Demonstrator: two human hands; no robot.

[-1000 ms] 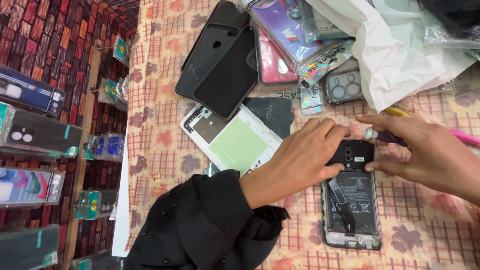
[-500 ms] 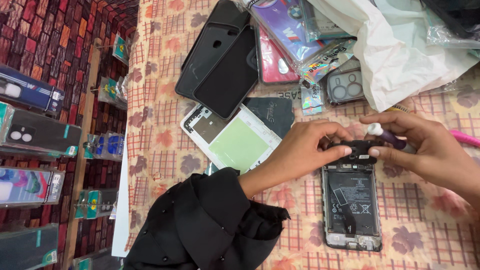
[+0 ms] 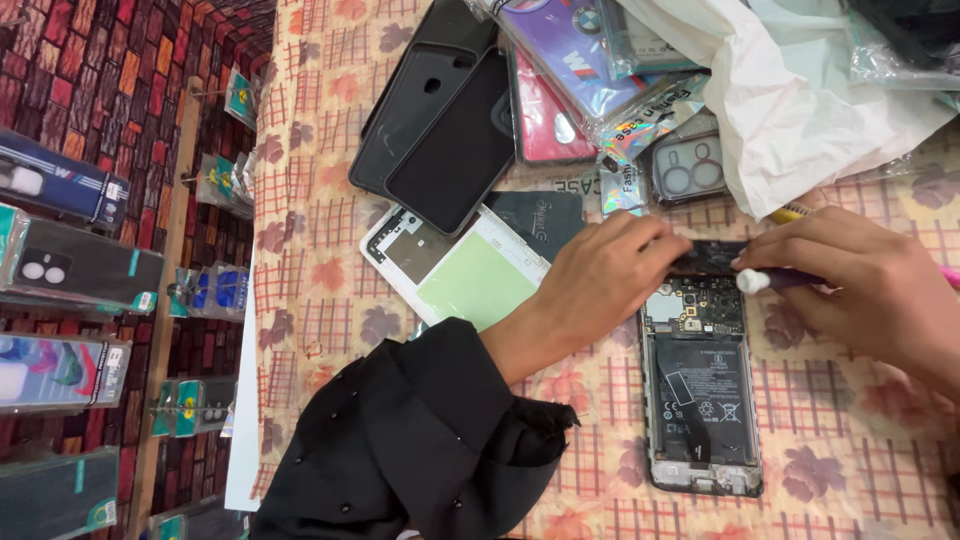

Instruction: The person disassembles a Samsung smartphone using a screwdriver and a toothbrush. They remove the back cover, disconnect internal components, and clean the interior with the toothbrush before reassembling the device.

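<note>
An opened phone (image 3: 703, 400) lies flat on the patterned tablecloth, its battery and circuit board exposed. My left hand (image 3: 600, 285), coming out of a black sleeve, pinches a small black cover plate (image 3: 712, 256) just above the phone's top end. My right hand (image 3: 865, 290) grips a thin tool with a purple handle and a white tip (image 3: 752, 281), and the tip rests at the plate's right edge, over the board.
A white phone back frame with a green panel (image 3: 470, 270) lies left of my left hand. Black cases (image 3: 440, 130), packaged cases (image 3: 580, 60) and a white plastic bag (image 3: 800, 110) crowd the far side. Shelves of boxed cases (image 3: 80, 260) stand beyond the table's left edge.
The black cover plate has come off the phone's upper part and moved up, baring the circuit board. My right hand shifted with the tool toward the plate.
</note>
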